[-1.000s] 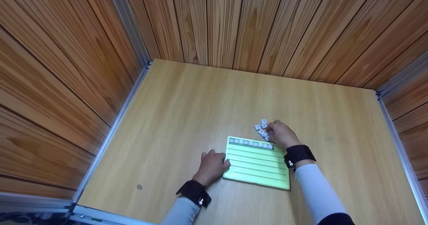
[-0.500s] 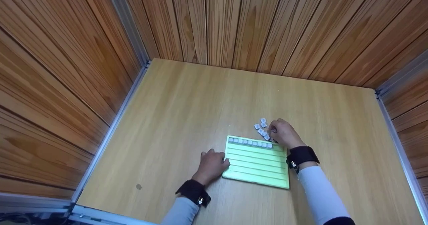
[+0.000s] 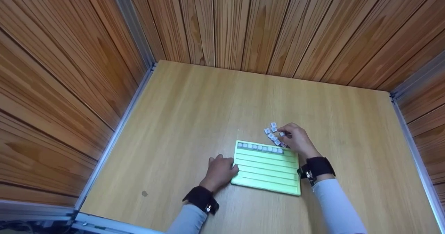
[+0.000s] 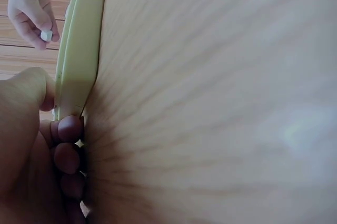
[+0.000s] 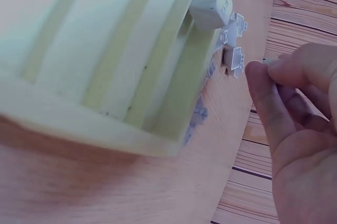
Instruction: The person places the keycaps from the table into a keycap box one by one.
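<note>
A light green ridged tray (image 3: 266,175) lies on the table, with a row of white keycaps (image 3: 260,148) seated along its far groove. My left hand (image 3: 218,173) grips the tray's left edge, thumb at the rim and curled fingers against its side in the left wrist view. Between thumb and finger, my right hand (image 3: 299,142) pinches one white keycap (image 4: 46,36) above the tray's far right corner. Only a sliver of that keycap shows past the fingertips in the right wrist view. Several loose keycaps (image 3: 270,136) lie just beyond the tray's far edge.
The wooden table (image 3: 194,115) is bordered by wood-plank walls (image 3: 229,25) at the back and sides, with metal rails (image 3: 114,140) at the edges. A small dark spot (image 3: 144,193) marks the table at the left.
My right hand has lifted slightly from among the loose keycaps, and a pinched keycap now shows at its fingertips. The left hand and tray have stayed in place.
</note>
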`<action>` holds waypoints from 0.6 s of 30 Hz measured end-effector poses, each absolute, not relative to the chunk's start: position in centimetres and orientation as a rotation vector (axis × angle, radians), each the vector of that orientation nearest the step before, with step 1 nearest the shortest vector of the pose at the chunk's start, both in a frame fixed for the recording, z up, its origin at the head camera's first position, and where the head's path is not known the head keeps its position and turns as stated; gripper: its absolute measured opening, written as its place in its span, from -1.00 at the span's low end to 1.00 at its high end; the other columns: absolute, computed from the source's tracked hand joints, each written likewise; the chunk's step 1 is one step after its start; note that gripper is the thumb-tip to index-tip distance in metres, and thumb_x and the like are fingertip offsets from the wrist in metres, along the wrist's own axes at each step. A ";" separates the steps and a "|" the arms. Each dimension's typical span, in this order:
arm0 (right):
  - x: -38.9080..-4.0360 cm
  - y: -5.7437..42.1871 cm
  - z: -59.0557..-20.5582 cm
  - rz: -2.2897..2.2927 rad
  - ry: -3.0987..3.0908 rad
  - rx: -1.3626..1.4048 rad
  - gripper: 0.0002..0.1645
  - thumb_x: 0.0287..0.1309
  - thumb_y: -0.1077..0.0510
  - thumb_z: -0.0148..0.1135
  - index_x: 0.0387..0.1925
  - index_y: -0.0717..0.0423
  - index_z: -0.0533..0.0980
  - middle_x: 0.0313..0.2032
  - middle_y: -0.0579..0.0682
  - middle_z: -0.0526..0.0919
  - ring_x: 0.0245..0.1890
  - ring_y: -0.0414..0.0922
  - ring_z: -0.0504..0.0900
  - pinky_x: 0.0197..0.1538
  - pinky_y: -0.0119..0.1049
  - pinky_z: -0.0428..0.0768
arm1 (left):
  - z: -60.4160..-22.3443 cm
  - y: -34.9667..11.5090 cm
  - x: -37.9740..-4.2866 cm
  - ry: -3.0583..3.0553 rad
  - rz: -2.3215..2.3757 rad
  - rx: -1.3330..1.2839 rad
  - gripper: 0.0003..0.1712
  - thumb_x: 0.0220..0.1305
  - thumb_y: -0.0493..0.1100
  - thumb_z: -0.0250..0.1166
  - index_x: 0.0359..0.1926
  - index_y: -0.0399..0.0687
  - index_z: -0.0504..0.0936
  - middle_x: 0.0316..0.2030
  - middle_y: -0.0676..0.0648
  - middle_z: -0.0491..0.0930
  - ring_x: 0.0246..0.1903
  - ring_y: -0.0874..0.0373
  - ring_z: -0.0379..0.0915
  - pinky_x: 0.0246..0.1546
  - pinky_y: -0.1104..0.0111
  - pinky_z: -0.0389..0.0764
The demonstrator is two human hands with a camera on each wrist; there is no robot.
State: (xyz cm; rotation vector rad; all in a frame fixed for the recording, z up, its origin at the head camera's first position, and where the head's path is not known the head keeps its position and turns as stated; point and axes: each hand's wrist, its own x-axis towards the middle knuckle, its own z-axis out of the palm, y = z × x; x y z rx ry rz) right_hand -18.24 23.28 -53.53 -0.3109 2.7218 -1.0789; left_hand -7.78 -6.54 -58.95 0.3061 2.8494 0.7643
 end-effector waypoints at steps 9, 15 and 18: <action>-17.8 23.6 -53.7 -1.124 2.718 -0.324 -0.70 0.28 0.32 0.28 0.03 0.31 0.61 0.01 0.14 0.53 0.06 0.16 0.60 0.12 0.02 0.58 | -58.8 -6.6 -7.8 2.847 0.780 0.303 -0.71 0.33 0.05 0.17 -0.45 0.01 0.59 -0.60 0.09 0.50 -0.43 0.13 0.21 -0.27 0.20 0.16; -17.4 23.4 -53.6 -1.167 2.736 -0.347 -0.67 0.25 0.38 0.28 0.06 0.29 0.64 -0.02 0.10 0.52 0.01 0.07 0.59 -0.01 -0.22 0.57 | -58.9 -6.6 -7.7 2.825 0.823 0.292 -0.71 0.33 0.03 0.17 -0.50 0.04 0.54 -0.66 0.13 0.41 -0.45 0.12 0.16 -0.28 0.21 0.12; -17.2 23.4 -53.6 -1.165 2.736 -0.334 -0.70 0.27 0.36 0.28 0.03 0.28 0.64 -0.01 0.09 0.53 0.02 0.06 0.58 0.00 -0.21 0.56 | -58.9 -6.6 -7.6 2.830 0.808 0.292 -0.72 0.33 0.03 0.17 -0.48 0.04 0.56 -0.64 0.13 0.43 -0.45 0.12 0.17 -0.27 0.21 0.14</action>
